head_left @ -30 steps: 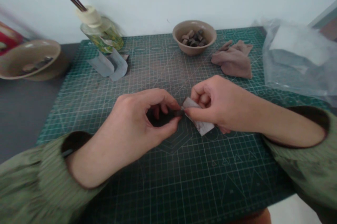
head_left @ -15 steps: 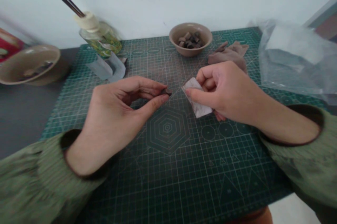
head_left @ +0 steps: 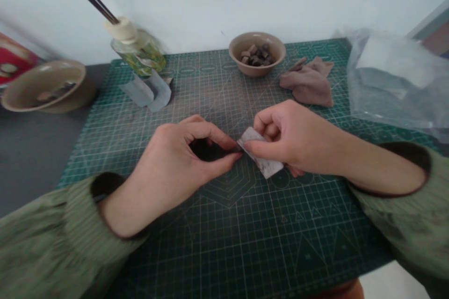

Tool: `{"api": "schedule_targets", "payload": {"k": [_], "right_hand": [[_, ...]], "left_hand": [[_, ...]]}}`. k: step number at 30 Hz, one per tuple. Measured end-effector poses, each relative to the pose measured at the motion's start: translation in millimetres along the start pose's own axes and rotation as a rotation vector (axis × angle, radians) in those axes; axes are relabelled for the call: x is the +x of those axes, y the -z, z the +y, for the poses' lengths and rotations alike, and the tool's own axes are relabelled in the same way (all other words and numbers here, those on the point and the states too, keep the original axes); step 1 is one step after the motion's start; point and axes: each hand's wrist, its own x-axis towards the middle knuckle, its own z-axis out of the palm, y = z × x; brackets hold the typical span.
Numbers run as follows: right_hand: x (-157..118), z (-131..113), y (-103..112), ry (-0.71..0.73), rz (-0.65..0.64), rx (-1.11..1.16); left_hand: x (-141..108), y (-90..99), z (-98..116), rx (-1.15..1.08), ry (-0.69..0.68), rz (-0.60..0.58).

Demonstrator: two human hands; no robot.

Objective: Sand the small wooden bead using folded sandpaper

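Observation:
Between the thumb and fingertips of my left hand (head_left: 175,168) is a small dark brown piece (head_left: 237,148), mostly covered by the fingers. My right hand (head_left: 298,140) is closed on a folded, pale grey piece of sandpaper (head_left: 264,161), thumb on top and fingers beneath. The near left edge of the sandpaper meets the small piece at my left fingertips. Both hands are above the middle of the green cutting mat (head_left: 224,243).
Behind the hands stands a brown bowl (head_left: 257,72) of small dark chunks, beside a crumpled brown cloth (head_left: 307,83). A clear plastic bag (head_left: 396,83) lies right. Left are bent grey sheets (head_left: 150,93), a reed diffuser bottle (head_left: 140,51) and another bowl (head_left: 45,88).
My left hand has moved right and slightly down with the small piece. My right hand has lowered the sandpaper a little, and the two now meet where there was a gap.

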Motion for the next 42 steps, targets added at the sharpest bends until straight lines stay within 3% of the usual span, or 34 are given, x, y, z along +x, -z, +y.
{"api": "schedule_targets", "payload": {"k": [10,22,42], "right_hand": [[2,-2,-3,0.006,0.037,-0.039],[3,-4,-7,0.015,0.055,-0.069],[3,-5,-8,0.047,0.093,-0.138]], "left_hand": [[-1,-2.8,4,0.007,0.049,0.032],[-5,-4.1,14,0.061,-0.039,0.058],[-5,-2.4,17,0.074,0.018,0.057]]}}
